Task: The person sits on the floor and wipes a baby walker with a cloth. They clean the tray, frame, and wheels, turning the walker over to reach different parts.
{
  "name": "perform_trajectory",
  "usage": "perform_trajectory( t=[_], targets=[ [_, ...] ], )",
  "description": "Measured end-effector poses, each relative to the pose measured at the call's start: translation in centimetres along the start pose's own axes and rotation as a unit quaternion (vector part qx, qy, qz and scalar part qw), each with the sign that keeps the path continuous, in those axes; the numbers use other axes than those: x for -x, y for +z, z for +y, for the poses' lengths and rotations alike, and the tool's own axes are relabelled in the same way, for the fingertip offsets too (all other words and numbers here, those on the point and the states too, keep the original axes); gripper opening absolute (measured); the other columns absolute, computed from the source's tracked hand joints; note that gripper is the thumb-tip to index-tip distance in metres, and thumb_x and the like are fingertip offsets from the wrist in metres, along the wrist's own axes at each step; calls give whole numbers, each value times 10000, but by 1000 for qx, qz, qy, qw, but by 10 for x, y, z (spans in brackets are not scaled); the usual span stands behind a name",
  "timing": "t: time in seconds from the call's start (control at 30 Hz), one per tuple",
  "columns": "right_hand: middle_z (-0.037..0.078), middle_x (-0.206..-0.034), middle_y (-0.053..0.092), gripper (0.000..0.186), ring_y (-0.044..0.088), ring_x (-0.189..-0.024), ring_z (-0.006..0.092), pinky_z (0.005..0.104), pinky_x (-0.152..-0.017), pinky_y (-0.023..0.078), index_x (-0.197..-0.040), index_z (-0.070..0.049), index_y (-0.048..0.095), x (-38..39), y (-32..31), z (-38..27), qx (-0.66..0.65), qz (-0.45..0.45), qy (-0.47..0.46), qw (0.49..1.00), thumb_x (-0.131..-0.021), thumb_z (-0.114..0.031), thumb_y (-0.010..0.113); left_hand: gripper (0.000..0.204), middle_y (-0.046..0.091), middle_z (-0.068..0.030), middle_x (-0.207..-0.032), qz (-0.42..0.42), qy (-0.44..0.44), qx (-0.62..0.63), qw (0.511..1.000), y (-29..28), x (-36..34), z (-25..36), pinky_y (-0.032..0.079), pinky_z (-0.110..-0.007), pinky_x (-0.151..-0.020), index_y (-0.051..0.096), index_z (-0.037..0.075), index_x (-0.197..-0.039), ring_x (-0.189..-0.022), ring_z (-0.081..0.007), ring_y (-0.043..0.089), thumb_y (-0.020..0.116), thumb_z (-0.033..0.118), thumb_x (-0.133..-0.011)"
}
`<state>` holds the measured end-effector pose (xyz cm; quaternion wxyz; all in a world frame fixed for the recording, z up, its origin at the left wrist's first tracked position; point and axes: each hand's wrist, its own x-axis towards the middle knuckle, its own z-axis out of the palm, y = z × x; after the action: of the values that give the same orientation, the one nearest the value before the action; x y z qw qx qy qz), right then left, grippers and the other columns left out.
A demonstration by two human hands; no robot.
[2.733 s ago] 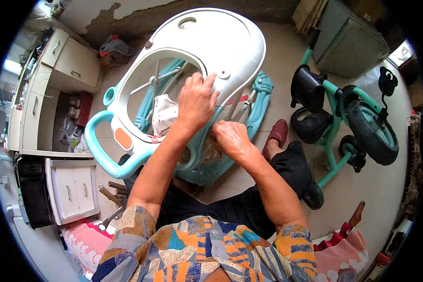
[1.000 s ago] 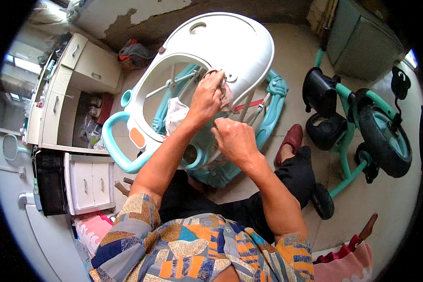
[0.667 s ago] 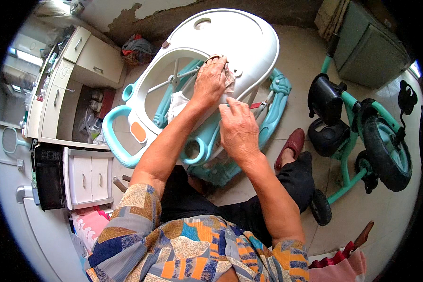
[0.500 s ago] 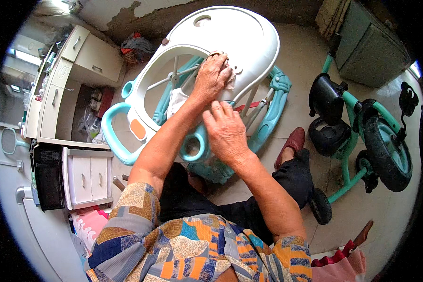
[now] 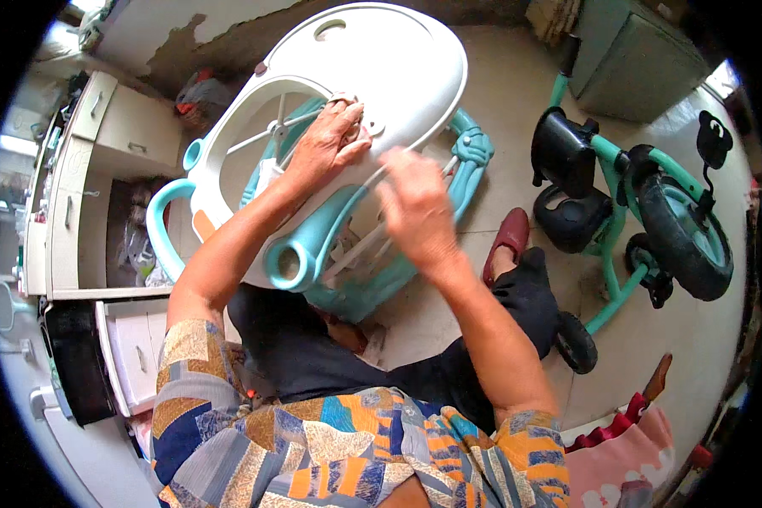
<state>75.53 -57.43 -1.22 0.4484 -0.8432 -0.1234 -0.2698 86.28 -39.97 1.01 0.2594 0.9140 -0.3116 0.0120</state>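
Baby walker, standing on the floor, lies further left in view than half a second ago. Its long axis slants: the rounded white tray points away and rightward, the blue handle nearer, at left. The right hand has risen to overlap the tray's edge, baring the cup ring; I cannot tell whether its blurred fingers grip anything. The left hand stays at the opening's rim, fingers closed over a crumpled cloth, keeping it there.
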Motion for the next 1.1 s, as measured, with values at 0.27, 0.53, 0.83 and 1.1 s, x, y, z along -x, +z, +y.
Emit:
perform_trajectory(
  t=[0.27,0.53,0.83,1.1],
  targets=[
    [229,-1259,532,653,529,-1124,280,366,-993,389,-1362,74,338,-54,35,114,-351,154,451,806,-885,-239,656,567,403,-270,-1390,-33,58,-70,995,8,7,-33,260,-423,-1130,462,8,-1322,-1353,-391,329,601,325,-873],
    [103,-1146,567,462,544,-1071,232,400,-961,448,-1236,2,474,-41,57,170,-557,152,495,649,-873,-195,679,584,432,-228,-1373,-90,83,-71,990,15,8,-55,294,-436,-1109,463,33,-1322,-1330,-387,363,635,331,-849],
    [100,-1198,524,546,535,-1079,245,448,-906,484,-1256,-19,431,-18,42,145,-572,79,569,586,-848,-247,715,557,409,-194,-1415,-152,44,-103,982,4,8,-63,257,-399,-1129,440,74,-1372,-1341,-344,360,558,343,-898],
    [114,-1187,524,525,535,-1074,257,436,-857,499,-1254,-23,427,9,22,116,-580,34,592,559,-862,-235,703,428,416,-180,-1426,-76,-115,61,989,14,28,-26,226,-390,-1130,485,48,-1345,-1354,-323,344,429,196,-947]
  ],
)
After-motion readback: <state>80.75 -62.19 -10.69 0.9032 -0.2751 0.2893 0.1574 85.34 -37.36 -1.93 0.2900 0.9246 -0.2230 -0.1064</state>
